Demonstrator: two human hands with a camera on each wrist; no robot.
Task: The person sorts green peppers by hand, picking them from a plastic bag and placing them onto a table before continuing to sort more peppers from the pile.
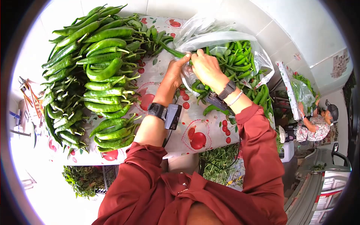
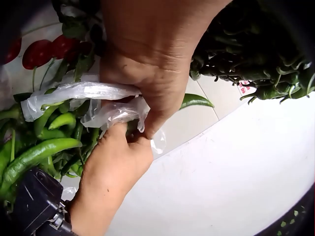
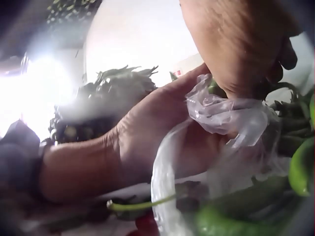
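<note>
Fingers of the left hand point(image 1: 173, 73) pinch a green pepper point(image 1: 171, 50), and those of the right hand point(image 1: 207, 69) grip the bunched rim of the plastic bag point(image 1: 228, 36). The pepper should handle light, firm and slick, best held near its stem; both forearms converge above the counter point(image 1: 195, 114), beside piled peppers point(image 1: 108, 56).

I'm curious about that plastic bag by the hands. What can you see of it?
The plastic bag looks thin and see-through, whitish where it folds, with a crumpled rim. It sits on the fruit-patterned tablecloth, its mouth open, with green peppers inside. At its left edge the film is bunched up where the left hand and right hand meet, both touching it. Its underside is hidden.
</note>
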